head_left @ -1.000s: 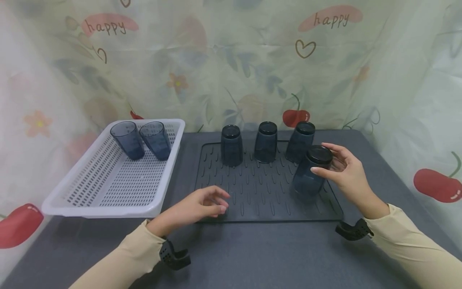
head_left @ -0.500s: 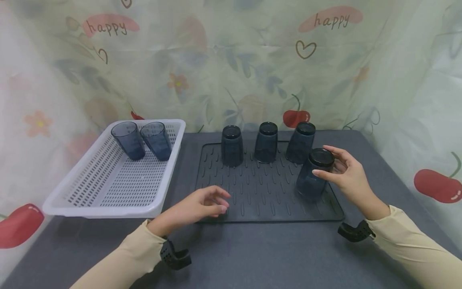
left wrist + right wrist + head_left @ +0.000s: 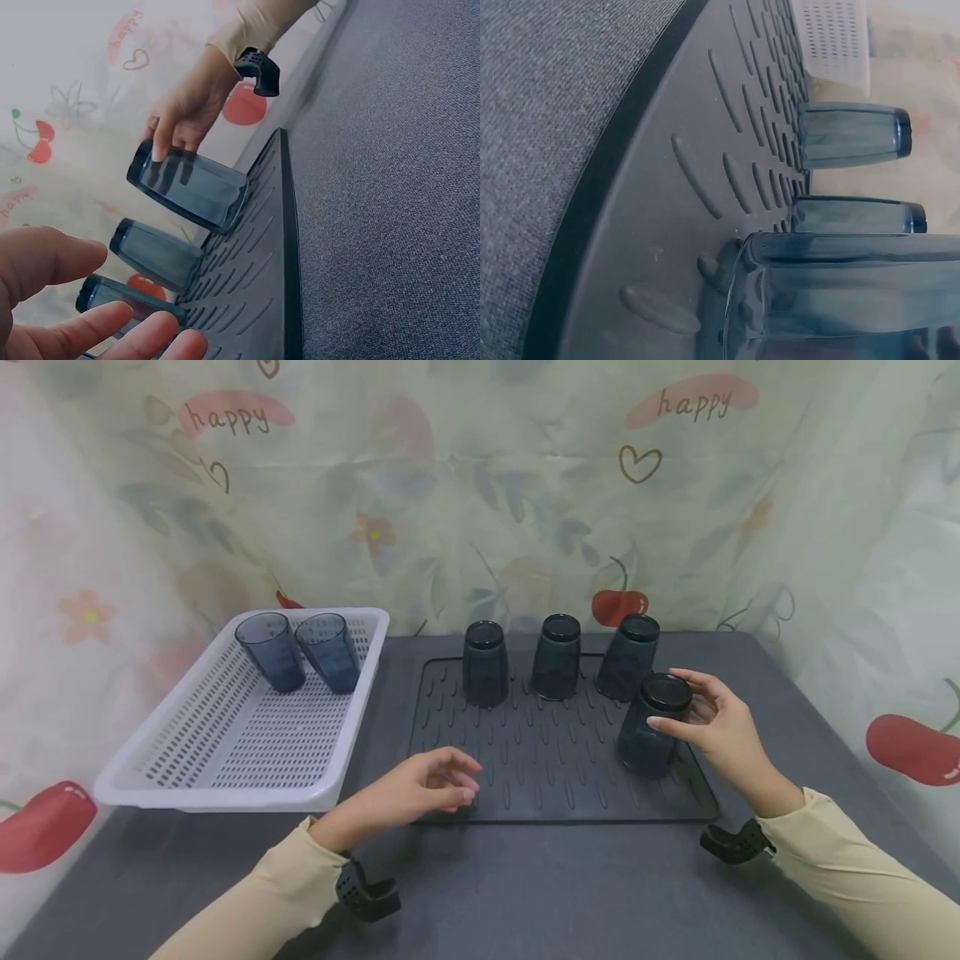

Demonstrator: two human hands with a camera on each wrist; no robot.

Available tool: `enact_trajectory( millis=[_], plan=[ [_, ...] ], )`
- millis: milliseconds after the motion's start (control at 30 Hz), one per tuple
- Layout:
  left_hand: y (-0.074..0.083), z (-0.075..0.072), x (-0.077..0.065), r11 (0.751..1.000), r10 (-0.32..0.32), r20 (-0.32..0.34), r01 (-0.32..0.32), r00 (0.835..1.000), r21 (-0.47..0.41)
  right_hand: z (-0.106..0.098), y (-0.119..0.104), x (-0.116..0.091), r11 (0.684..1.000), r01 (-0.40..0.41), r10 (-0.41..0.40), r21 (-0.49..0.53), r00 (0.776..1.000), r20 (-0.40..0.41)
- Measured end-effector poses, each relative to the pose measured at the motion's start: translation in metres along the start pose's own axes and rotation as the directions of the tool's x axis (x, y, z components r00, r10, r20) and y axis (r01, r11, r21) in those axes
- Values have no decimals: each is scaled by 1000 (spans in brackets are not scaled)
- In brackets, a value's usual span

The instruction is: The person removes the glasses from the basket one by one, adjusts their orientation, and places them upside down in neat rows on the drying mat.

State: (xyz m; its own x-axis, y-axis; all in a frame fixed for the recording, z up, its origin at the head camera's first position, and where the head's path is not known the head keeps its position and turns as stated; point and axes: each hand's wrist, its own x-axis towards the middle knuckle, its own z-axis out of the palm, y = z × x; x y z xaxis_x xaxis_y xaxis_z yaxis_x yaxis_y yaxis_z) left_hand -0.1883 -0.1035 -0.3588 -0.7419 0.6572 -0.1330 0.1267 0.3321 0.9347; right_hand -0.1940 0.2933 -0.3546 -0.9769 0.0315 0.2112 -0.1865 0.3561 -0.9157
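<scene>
On the right side of a black ribbed drying mat (image 3: 525, 777), my right hand (image 3: 723, 727) grips a dark blue drinking glass (image 3: 649, 739) near its base. The glass is upside down, its rim at the mat's surface. In the left wrist view my fingers and thumb span the base end of that glass (image 3: 191, 184). Three more upside-down glasses stand in a row along the back of the mat: a left one (image 3: 485, 668), a middle one (image 3: 557, 660) and a right one (image 3: 628, 660). My left hand (image 3: 420, 789), fingers loosely bent, holds nothing by the mat's front left corner.
Left of the mat stands a white perforated plastic basket (image 3: 225, 800). Two blue glasses (image 3: 270, 653) lean mouth-up at its back wall. Grey cloth covers the table (image 3: 555, 893). A patterned curtain (image 3: 450, 485) hangs behind and at the sides.
My right hand has lowered the glass toward the mat and slightly to the right, and it is now more upright. My left hand stays nearly still.
</scene>
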Motion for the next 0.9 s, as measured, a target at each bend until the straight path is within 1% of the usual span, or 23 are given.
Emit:
enact_trajectory(
  millis=[200, 533, 900],
  plan=[
    [0, 0, 1, 1000, -3, 0, 3, 1000, 8, -1, 5, 2, 1000, -20, 20, -5, 1000, -9],
    [0, 0, 0, 1000, 14, -5, -14, 1000, 11, -3, 10, 3, 1000, 6, -6, -12, 1000, 16],
    [-2, 2, -1, 1000, -21, -8, 21, 1000, 5, -10, 9, 4, 999, 6, -3, -43, 998, 65]
  ],
)
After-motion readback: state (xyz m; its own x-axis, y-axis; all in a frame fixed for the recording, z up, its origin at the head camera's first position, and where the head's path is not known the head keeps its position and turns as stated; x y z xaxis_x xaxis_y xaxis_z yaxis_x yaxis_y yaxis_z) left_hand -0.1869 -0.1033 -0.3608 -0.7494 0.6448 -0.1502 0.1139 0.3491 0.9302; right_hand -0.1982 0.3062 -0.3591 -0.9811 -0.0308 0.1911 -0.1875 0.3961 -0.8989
